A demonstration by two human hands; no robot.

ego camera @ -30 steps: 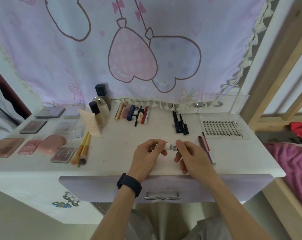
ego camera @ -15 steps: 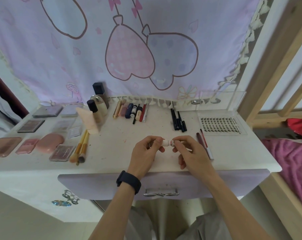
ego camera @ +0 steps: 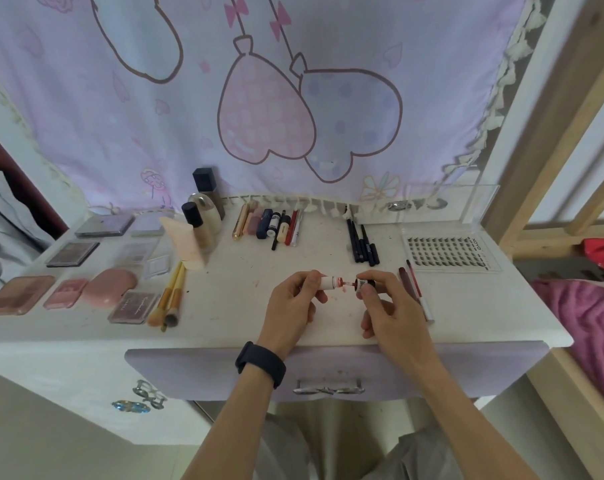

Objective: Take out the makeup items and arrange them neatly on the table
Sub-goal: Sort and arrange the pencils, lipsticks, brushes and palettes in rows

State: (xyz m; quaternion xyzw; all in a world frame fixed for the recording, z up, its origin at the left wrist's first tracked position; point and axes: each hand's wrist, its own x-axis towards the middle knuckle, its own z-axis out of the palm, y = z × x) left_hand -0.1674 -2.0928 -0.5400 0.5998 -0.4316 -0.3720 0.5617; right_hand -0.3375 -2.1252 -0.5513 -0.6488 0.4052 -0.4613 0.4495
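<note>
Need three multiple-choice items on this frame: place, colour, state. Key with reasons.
1. Where is the clear plastic tray of false lashes? A. back right of the white table B. front left C. on the floor
2. What colour is the wristband on the left wrist? A. white B. black C. red
3. The small white lip-gloss tube is: A. capped B. uncapped C. lying on the table
1A, it lies far right, near the back; 2B, plainly black; 3B, left hand grips it, right hand holds the dark cap apart.

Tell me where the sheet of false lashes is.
The lash sheet lies at the table's far right in the head view, in front of the clear stand, right of the black pencils.
</note>
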